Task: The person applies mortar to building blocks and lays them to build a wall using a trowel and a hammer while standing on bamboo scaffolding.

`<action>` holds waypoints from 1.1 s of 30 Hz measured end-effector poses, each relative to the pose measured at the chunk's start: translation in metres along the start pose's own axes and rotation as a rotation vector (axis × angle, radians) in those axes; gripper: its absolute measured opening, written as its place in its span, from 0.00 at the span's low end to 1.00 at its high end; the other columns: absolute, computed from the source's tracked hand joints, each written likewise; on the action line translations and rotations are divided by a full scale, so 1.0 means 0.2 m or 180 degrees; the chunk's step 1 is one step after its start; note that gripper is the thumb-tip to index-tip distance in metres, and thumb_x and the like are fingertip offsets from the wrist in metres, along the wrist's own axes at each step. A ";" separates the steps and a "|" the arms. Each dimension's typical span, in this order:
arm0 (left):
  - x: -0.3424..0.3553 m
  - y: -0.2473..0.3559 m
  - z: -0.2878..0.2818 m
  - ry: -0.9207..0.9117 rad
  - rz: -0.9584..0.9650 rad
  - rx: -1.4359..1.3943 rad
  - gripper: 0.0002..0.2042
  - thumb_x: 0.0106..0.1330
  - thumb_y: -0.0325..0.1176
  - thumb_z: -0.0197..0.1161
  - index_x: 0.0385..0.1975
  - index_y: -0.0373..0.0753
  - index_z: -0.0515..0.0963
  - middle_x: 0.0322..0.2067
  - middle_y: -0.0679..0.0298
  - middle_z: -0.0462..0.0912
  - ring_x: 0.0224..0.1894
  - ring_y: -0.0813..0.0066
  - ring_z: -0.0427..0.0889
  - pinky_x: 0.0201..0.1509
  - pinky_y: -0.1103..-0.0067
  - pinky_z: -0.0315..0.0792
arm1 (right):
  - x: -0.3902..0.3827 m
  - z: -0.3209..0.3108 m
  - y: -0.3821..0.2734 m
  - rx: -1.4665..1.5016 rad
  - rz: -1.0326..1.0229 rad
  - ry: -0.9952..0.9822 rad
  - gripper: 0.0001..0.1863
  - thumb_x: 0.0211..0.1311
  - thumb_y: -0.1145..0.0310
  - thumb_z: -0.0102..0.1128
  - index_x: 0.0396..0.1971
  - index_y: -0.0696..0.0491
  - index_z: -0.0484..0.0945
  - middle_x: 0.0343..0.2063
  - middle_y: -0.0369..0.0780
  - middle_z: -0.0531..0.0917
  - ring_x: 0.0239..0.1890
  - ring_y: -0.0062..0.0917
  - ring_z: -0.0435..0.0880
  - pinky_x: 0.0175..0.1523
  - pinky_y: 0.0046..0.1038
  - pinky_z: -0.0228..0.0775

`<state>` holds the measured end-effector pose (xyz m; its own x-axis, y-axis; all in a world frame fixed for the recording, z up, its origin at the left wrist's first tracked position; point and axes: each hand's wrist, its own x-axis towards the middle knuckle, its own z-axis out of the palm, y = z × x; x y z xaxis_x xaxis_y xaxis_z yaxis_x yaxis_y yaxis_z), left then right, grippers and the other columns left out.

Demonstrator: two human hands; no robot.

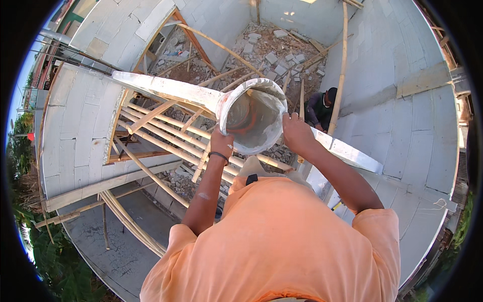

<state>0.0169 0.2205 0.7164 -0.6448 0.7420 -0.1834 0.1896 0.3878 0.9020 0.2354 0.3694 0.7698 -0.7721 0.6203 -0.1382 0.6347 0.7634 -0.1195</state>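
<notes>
A round bucket (267, 121), crusted grey-white with mortar, is tipped so that its mouth faces me. Grey residue coats its inside, with an orange patch toward the bottom. My left hand (222, 143) grips the left side of the rim, and a dark band circles that wrist. On the right side of the rim, my right hand (297, 132) is closed round the edge. Both arms reach forward. Behind the bucket runs the pale top of a narrow block wall (171, 88); whether the bucket rests on it I cannot tell.
Bamboo poles (176, 146) form a platform below left. A tall bamboo pole (343, 65) leans at the right, near a crouching person (322, 108) in dark clothes below. Broken blocks and rubble (274, 58) cover the ground between pale block walls (397, 45). The drop below is deep.
</notes>
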 end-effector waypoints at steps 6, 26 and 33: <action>0.15 0.21 0.18 0.0113 0.1312 0.0642 0.30 0.54 0.18 0.52 0.62 0.28 0.66 0.57 0.40 0.73 0.60 0.49 0.73 0.62 0.72 0.67 | 0.00 0.05 -0.05 0.0368 0.0710 -0.0295 0.26 0.51 0.75 0.61 0.53 0.64 0.68 0.40 0.54 0.80 0.39 0.45 0.84 0.40 0.36 0.80; 0.54 0.30 0.11 -0.0846 0.0541 -0.0548 0.22 0.46 0.18 0.52 0.45 0.30 0.78 0.36 0.61 0.82 0.34 0.75 0.79 0.44 0.79 0.73 | -0.16 -0.23 0.03 0.1093 0.0929 0.0105 0.20 0.52 0.72 0.59 0.44 0.66 0.74 0.38 0.54 0.82 0.39 0.45 0.85 0.44 0.40 0.78; 0.52 0.51 0.13 -0.0983 0.0722 -0.1030 0.23 0.43 0.20 0.53 0.44 0.28 0.77 0.34 0.63 0.80 0.34 0.74 0.77 0.41 0.81 0.70 | -0.16 -0.16 0.01 0.0297 0.0907 0.0320 0.28 0.55 0.76 0.57 0.55 0.72 0.65 0.45 0.55 0.76 0.37 0.42 0.85 0.39 0.35 0.80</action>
<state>-0.0102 0.3515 0.7799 -0.3554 0.9342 -0.0316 0.0288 0.0447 0.9986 0.2608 0.3560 0.8058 -0.5590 0.8251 -0.0818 0.8225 0.5394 -0.1802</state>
